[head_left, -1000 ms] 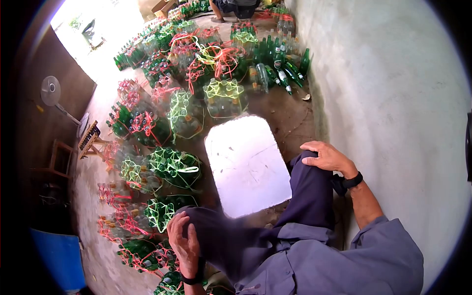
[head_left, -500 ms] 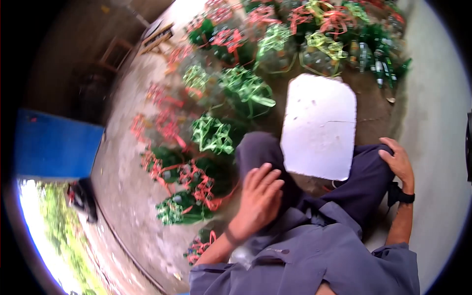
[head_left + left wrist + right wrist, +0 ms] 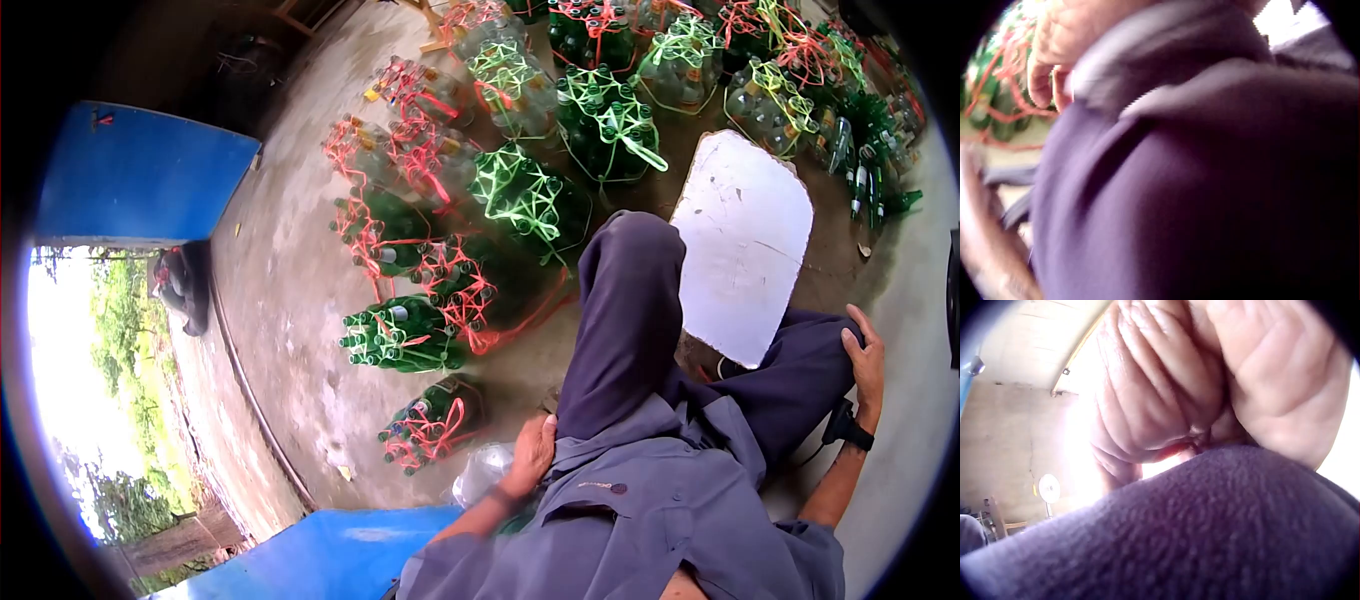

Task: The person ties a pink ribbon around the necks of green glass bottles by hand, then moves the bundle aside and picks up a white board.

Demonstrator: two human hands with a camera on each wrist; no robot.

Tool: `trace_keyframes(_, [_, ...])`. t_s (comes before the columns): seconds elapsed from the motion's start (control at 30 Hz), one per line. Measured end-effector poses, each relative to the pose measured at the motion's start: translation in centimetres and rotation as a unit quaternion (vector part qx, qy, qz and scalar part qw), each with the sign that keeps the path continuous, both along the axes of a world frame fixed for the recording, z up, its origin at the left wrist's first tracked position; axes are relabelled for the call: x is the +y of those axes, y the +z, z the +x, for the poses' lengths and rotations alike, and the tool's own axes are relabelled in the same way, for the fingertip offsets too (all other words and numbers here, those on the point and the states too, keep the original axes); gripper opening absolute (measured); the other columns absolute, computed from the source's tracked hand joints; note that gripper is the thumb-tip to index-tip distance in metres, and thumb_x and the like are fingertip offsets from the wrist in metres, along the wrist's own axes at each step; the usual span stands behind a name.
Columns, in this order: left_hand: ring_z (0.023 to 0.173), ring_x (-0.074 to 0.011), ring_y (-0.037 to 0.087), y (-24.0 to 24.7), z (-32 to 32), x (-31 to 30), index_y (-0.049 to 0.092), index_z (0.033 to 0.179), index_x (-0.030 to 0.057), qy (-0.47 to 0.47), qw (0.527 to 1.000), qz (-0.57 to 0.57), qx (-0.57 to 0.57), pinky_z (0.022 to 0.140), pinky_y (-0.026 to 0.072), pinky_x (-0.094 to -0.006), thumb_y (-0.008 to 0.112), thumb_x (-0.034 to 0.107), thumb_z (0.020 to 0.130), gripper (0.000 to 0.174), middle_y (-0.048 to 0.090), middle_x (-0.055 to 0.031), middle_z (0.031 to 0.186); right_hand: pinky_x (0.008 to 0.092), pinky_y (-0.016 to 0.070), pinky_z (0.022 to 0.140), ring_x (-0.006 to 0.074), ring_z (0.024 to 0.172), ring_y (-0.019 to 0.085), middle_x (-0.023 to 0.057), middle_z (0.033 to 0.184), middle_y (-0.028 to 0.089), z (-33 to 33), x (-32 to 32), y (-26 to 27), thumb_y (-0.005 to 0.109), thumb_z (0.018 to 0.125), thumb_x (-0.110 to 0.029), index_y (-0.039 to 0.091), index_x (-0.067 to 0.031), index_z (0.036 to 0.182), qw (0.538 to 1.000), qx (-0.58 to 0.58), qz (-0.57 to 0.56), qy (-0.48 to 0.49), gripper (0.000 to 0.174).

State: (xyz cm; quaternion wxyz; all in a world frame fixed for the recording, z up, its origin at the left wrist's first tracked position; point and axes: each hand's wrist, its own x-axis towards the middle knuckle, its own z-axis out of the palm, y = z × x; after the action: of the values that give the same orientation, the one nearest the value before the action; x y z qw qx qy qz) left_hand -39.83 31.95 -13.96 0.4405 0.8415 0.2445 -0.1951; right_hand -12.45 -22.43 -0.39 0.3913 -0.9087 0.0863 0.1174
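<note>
My right hand point(image 3: 868, 365) rests on the right knee of the dark trousers point(image 3: 625, 310), palm down over the cloth in the right wrist view. Down at the left hip is my left hand point(image 3: 533, 450), beside the trouser leg and shirt hem, with nothing seen in it. The left wrist view shows part of this hand point(image 3: 1079, 31) with its fingers bent loosely downward near the cloth. In front of the knees sits a white board point(image 3: 745, 240) with clipped corners and scuffs. Green bottles bundled in green straps point(image 3: 525, 195) stand left of the left knee.
More strapped bundles point(image 3: 405, 335) cover the floor to the left and ahead. Loose green bottles point(image 3: 870, 180) lie near the pale wall point(image 3: 915, 290). A clear plastic bag point(image 3: 483, 470) is beside the left forearm. Blue panels point(image 3: 150, 170) stand at left and below.
The head view has swung left and down, bringing a doorway and blue panels into sight. My left hand has moved from the left knee back to the hip. The right hand stays on its knee.
</note>
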Motion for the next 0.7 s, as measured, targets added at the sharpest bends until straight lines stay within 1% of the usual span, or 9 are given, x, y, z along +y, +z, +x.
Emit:
trace_keyframes(0.1, [0.086,-0.0529,0.059,-0.7,-1.3,0.0,0.06,0.093,-0.0021,-0.013,0.999,-0.004,-0.048,0.076,0.0451,-0.0567,0.044,0.034,0.111,0.044,0.062,-0.0313,0.086,0.0379,0.0322,0.121,0.0262,0.14,0.051,0.0174,0.146,0.061,0.4,0.3,0.1,0.071,0.095,-0.031,0.058,0.0068,0.142,1.0,0.0,-0.018,0.004,0.062])
trace_keyframes(0.13, [0.086,-0.0529,0.059,-1.1,-1.6,0.1,0.06,0.093,-0.0021,-0.009,0.999,-0.006,-0.046,0.076,0.0451,-0.0567,0.044,0.034,0.111,0.044,0.062,-0.0313,0.086,0.0382,0.0322,0.121,0.0265,0.14,0.051,0.0179,0.146,0.06,0.3,0.3,0.2,0.071,0.095,-0.032,0.058,0.007,0.142,1.0,-0.001,-0.03,0.006,0.062])
trace_keyframes(0.23, [0.086,-0.0522,0.062,-2.2,-1.4,0.9,0.064,0.1,-0.0011,-0.042,0.998,0.022,-0.034,0.075,0.0468,-0.0557,0.046,0.037,0.11,0.043,0.065,-0.0307,0.088,0.0388,0.0325,0.121,0.0277,0.14,0.051,0.0191,0.146,0.06,0.4,-0.1,0.0,0.07,0.096,-0.034,0.058,0.0072,0.142,1.0,0.002,-0.01,0.01,0.063])
trace_keyframes(0.33, [0.087,-0.0505,0.065,-3.4,0.0,2.3,0.067,0.109,0.0005,-0.063,0.997,-0.041,-0.008,0.076,0.0506,-0.0536,0.053,0.039,0.105,0.042,0.069,-0.0293,0.09,0.039,0.0327,0.121,0.0285,0.14,0.052,0.02,0.145,0.06,0.4,-0.1,0.2,0.069,0.096,-0.033,0.058,0.0074,0.142,1.0,0.006,-0.014,0.014,0.063])
trace_keyframes(0.43, [0.089,-0.0477,0.068,-7.4,2.3,4.5,0.069,0.116,0.0029,-0.102,0.991,-0.076,0.039,0.079,0.0538,-0.0504,0.06,0.04,0.098,0.042,0.071,-0.0282,0.092,0.039,0.0328,0.12,0.0284,0.14,0.052,0.0202,0.145,0.06,0.3,-0.5,-0.1,0.069,0.096,-0.032,0.057,0.0078,0.142,1.0,0.002,-0.014,0.014,0.063])
trace_keyframes(0.53, [0.093,-0.0453,0.07,-11.7,4.8,6.8,0.07,0.115,0.0026,-0.156,0.984,-0.064,0.051,0.083,0.0552,-0.0503,0.062,0.037,0.095,0.041,0.072,-0.0273,0.095,0.0388,0.0323,0.121,0.0287,0.14,0.052,0.0209,0.145,0.06,0.0,-0.5,-0.1,0.069,0.095,-0.032,0.057,0.0078,0.142,1.0,0.001,-0.011,-0.004,0.063])
trace_keyframes(0.6, [0.099,-0.044,0.07,-14.2,6.7,7.6,0.07,0.115,0.0023,-0.238,0.969,0.056,0.036,0.089,0.0554,-0.0507,0.061,0.034,0.094,0.039,0.073,-0.0266,0.101,0.0388,0.0321,0.121,0.0289,0.14,0.052,0.0209,0.145,0.06,-0.2,-0.4,0.3,0.069,0.095,-0.032,0.057,0.0074,0.143,1.0,0.001,-0.013,-0.002,0.063])
trace_keyframes(0.63, [0.099,-0.044,0.07,-15.5,7.8,8.1,0.07,0.115,0.0023,-0.238,0.969,0.055,0.035,0.089,0.0554,-0.0507,0.061,0.034,0.094,0.039,0.073,-0.0266,0.101,0.0388,0.0319,0.121,0.029,0.14,0.052,0.021,0.145,0.06,-0.3,-0.3,0.5,0.069,0.095,-0.032,0.057,0.007,0.143,1.0,0.001,-0.014,0.0,0.063])
trace_keyframes(0.7, [0.107,-0.0459,0.067,-17.4,10.2,8.7,0.068,0.12,0.0026,-0.291,0.954,0.058,0.039,0.095,0.0544,-0.0521,0.062,0.031,0.091,0.041,0.069,-0.0285,0.117,0.0387,0.0317,0.121,0.0292,0.14,0.052,0.0213,0.145,0.06,-0.5,-0.5,0.6,0.069,0.095,-0.031,0.057,0.0067,0.143,1.0,0.003,-0.007,-0.006,0.063])
